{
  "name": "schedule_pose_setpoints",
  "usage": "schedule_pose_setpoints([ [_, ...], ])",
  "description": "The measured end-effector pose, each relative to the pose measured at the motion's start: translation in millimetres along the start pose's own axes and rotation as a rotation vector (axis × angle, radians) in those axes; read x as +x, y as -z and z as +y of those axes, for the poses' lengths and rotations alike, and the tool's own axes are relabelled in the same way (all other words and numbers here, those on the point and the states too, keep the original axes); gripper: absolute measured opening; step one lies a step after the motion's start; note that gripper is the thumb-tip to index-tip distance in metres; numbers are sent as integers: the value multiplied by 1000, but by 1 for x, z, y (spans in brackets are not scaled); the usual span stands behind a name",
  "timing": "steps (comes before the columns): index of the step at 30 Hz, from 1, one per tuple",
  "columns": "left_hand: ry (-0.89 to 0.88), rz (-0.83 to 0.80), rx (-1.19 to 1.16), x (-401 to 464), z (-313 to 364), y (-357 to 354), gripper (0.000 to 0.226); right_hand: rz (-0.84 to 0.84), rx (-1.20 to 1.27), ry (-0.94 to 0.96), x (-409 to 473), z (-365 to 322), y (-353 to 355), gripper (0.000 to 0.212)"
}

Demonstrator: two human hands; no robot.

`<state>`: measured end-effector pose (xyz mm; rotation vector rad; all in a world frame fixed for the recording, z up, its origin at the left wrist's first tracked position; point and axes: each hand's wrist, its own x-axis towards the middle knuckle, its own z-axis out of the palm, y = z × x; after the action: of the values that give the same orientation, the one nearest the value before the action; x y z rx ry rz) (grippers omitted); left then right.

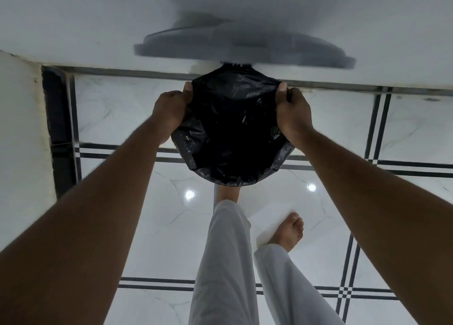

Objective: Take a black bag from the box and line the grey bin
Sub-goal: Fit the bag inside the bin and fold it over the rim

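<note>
A black bag (230, 138) is spread over the mouth of the grey bin, which stands on the floor against the wall; the bag hides the bin's body. The grey bin's lid (220, 47) stands raised behind it, leaning at the wall, blurred. My left hand (169, 109) grips the bag's left edge, thumb over the rim. On the opposite side, my right hand (293, 114) holds the bag's right edge the same way. The bag's mouth is stretched wide between both hands. No box is in view.
White marble floor tiles (171, 226) with dark stripe borders surround the bin. A white wall (73, 25) runs behind it, and a wall corner (22, 128) juts out at left. My legs in white trousers (225, 263) and bare feet stand just before the bin.
</note>
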<state>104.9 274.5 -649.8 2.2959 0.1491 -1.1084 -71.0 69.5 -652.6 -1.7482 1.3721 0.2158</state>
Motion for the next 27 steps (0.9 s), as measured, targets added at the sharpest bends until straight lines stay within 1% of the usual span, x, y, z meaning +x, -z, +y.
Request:
schedule_pose_setpoints([
  [2, 4, -23, -26, 5, 0, 7, 55, 18, 11, -25, 3, -2, -1, 66],
  [3, -2, -31, -55, 7, -1, 10, 55, 19, 22, -34, 4, -3, -2, 65],
  [6, -24, -66, -63, 7, 0, 15, 52, 14, 72, -54, 8, -1, 0, 45],
  [7, -17, -83, -63, 7, 1, 14, 53, -9, 74, -53, 10, 1, 2, 44],
  [10, 34, -115, -65, 4, 6, 14, 55, -112, 53, -59, 15, 0, 7, 62],
  [11, 56, -120, -65, 3, 8, 14, 58, -128, 48, -84, 16, -3, 10, 62],
  [12, 66, -112, -82, 3, 10, 13, 58, -126, 52, -103, 17, -6, 11, 56],
  [13, 77, -87, -122, 4, 9, 13, 50, -104, 54, -116, 18, -8, 12, 45],
  [14, 81, -56, -178, 4, 10, 11, 35, -65, 51, -118, 16, -11, 15, 35],
  [15, 58, 6, -206, 1, 11, 9, 22, -20, 46, -102, 13, -14, 17, 33],
  [16, -4, 93, -181, 0, 11, 7, 17, 21, 27, -64, 10, -17, 20, 39],
  [17, -85, 188, -101, -1, 9, 5, 15, 53, -7, 2, 6, -20, 21, 44],
  [18, -172, 253, -12, -5, 11, 2, 18, 77, -43, 82, 3, -23, 20, 48],
  [19, -263, 274, 72, -10, 14, -1, 25, 79, -75, 154, 0, -26, 18, 49],
  [20, -338, 257, 147, -13, 18, -5, 34, 63, -106, 213, -1, -29, 14, 47],
  [22, -402, 181, 295, -15, 27, -11, 46, 16, -207, 272, 0, -32, 4, 45],
  [24, -405, 145, 433, -10, 34, -17, 50, -1, -302, 288, 6, -30, -5, 50],
  [27, -335, 71, 477, 5, 44, -20, 54, -23, -311, 296, 18, -28, -9, 50],
])
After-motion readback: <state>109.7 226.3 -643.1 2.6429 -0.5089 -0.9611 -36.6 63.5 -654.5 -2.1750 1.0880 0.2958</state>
